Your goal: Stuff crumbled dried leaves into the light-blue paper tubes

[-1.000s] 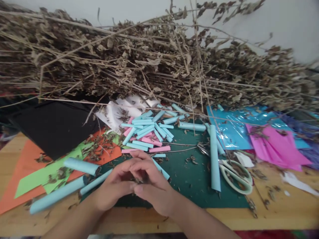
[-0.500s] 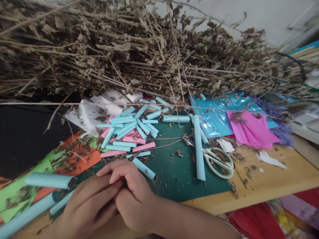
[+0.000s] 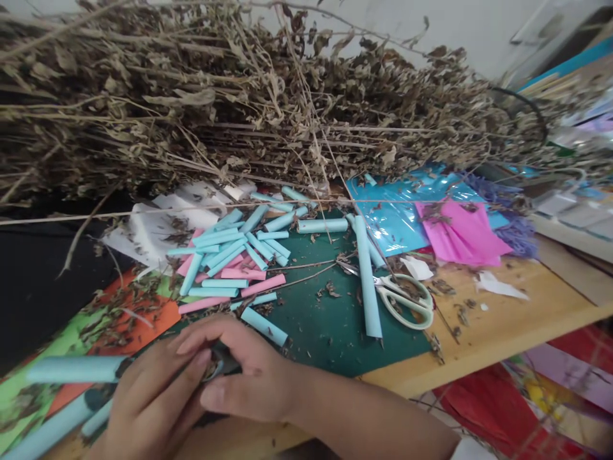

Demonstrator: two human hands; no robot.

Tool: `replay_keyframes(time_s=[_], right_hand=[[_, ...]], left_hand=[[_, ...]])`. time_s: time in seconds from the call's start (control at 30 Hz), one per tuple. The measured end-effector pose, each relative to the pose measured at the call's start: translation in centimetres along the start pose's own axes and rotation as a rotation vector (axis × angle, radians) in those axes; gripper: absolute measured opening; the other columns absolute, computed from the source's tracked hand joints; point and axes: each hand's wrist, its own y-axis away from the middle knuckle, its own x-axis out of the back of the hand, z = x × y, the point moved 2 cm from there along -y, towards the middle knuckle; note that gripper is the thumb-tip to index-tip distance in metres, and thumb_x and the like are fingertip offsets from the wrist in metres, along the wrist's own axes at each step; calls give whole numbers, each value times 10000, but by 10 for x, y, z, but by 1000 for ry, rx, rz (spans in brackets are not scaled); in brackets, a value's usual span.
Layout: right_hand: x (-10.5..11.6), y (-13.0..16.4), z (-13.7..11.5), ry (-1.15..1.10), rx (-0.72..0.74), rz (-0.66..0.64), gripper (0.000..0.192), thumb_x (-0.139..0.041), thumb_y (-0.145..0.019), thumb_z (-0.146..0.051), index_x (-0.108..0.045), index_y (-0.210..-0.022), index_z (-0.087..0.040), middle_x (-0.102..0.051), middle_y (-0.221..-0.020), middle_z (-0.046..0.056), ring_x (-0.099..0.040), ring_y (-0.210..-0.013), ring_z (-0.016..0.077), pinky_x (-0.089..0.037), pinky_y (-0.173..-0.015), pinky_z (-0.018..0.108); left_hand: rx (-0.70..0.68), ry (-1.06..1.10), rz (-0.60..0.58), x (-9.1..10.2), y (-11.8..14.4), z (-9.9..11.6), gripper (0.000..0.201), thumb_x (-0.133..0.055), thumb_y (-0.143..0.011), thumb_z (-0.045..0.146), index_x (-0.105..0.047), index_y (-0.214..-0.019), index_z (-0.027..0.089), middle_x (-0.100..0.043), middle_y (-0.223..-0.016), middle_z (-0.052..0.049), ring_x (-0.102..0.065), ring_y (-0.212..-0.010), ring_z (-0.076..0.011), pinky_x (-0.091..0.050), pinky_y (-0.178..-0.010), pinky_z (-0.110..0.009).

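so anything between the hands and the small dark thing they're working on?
Nothing visible. The left hand and right hand meet directly on the small dark object, fingers touching it. The nearest clutter, a short blue paper roll on the green cutting mat, lies just beyond the right hand.

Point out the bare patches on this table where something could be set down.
Freest: green mat between the short blue roll and long blue roll, lightly littered; also wooden tabletop right of the scissors. Crowded: the roll pile and beneath the dried branches.
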Motion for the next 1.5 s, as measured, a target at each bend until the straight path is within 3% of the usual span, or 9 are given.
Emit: replay_keyframes(time_s=[0.13, 0.3, 0.47, 0.63, 0.83, 0.93, 1.13, 1.3, 1.5], right_hand=[[-2, 3, 3, -67, -132, 149, 355, -449, -737, -427, -437, -1000, -188, -493, -981, 61, -467, -931, 163, -366, -837, 334], [1, 4, -4, 63, -77, 54, 387, -487, -733, -376, -387, -1067, -209, -431, -1069, 57, -413, -998, 166, -332, -876, 343], [19, -6, -8, 19, -231, -77, 520, -557, -695, -305, -287, -1136, -252, -423, -1098, 58, -416, -1030, 171, -330, -881, 374], [29, -11, -6, -49, -184, 47, 410, -537, -708, -352, -343, -1059, -267, -478, -998, 37, -462, -968, 158, -351, -852, 360], [25, -9, 2, 77, -168, -23, 372, -492, -743, -354, -363, -1080, -261, -473, -995, 39, -466, -935, 148, -369, -829, 337], [31, -13, -1, 118, -114, 31, 332, -428, -772, -397, -382, -1062, -243, -481, -979, 50, -466, -941, 164, -383, -811, 346], [45, 3, -34, 843, -62, 80, 279, -422, -787, -337, -429, -1044, -229, -511, -979, 58, -487, -873, 170, -390, -754, 327], [42, 47, -36, 1522, -207, -389, 341, -536, -694, -396, -512, -975, -204, -561, -767, 41, -509, -694, 190, -380, -572, 301], [41, 74, -12, 1739, -133, -587, 290, -576, -684, -265, -513, -966, -233, -563, -807, 11, -505, -669, 167, -357, -556, 291]], left_hand=[[-155, -106, -48, 0, -24, 6, 39, -471, -735, 163, -500, -723, 140, -561, -753, -68, -530, -662, -157, -445, -547, -269], [-192, -39, -32, -2, -24, 1, 135, -436, -761, 273, -492, -797, 156, -568, -717, -53, -528, -630, -147, -456, -528, -276], [-68, 14, 5, -3, -18, -9, 206, -481, -749, 264, -480, -910, 135, -610, -784, -81, -574, -758, -148, -482, -632, -241], [35, 90, -1, -6, -19, -8, 331, -545, -692, 355, -474, -942, 150, -637, -757, -58, -599, -735, -143, -484, -651, -223], [212, 245, -112, -19, -15, -3, 442, -514, -728, 270, -361, -1130, 168, -621, -900, -66, -594, -787, -137, -480, -668, -224], [269, 282, -63, -17, -10, -8, 504, -505, -736, 247, -302, -1193, 183, -604, -941, -63, -581, -817, -140, -470, -710, -238], [385, 321, 78, -11, -4, -26, 330, -518, -720, 156, -464, -1043, 198, -591, -919, -50, -567, -800, -130, -471, -674, -229], [240, 482, 97, -10, -7, -25, 328, -533, -694, 83, -486, -992, 212, -610, -869, -60, -563, -846, -147, -464, -733, -295], [110, 641, -74, -9, -13, -8, 329, -514, -700, 44, -475, -992, 191, -577, -905, -92, -564, -813, -121, -473, -659, -227]])
